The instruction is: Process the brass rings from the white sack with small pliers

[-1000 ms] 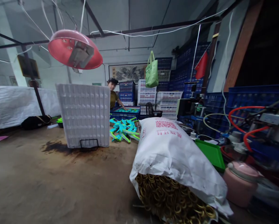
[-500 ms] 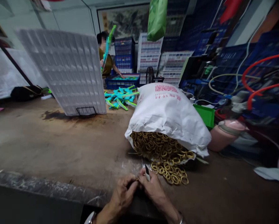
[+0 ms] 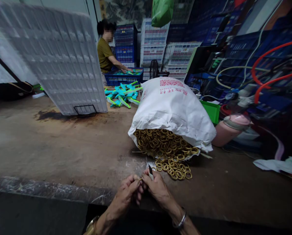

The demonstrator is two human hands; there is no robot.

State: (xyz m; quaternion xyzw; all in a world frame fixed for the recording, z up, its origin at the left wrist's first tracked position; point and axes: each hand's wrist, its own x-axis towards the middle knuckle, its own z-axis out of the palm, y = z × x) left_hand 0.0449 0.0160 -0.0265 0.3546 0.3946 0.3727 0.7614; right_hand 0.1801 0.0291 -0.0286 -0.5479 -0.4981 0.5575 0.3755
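Close to the table's near edge, my left hand (image 3: pixel 126 192) pinches a brass-coloured ring (image 3: pixel 140 179) between thumb and forefinger. My right hand (image 3: pixel 158 190) meets it at the fingertips, closed on a small knife (image 3: pixel 150 171) whose dark, pointed tip sticks up. Whether the right fingers also touch the ring cannot be made out. Just beyond, a loose heap of similar rings (image 3: pixel 174 168) has spilled onto the table. It comes from the mouth of a white woven sack (image 3: pixel 170 106) lying on its side, full of rings.
A white ribbed panel (image 3: pixel 63 58) stands in a black wire holder (image 3: pixel 84 110) at left. Turquoise and green pieces (image 3: pixel 123 94) lie behind. A co-worker (image 3: pixel 105 52) reaches into a blue crate (image 3: pixel 123 77). A pink bottle (image 3: pixel 230 129) and red hose (image 3: pixel 255 91) are at right.
The view has tilted down, so the sack and table appear higher. My hands stay together at the ring. The co-worker has lowered a long turquoise and green piece formerly held up.
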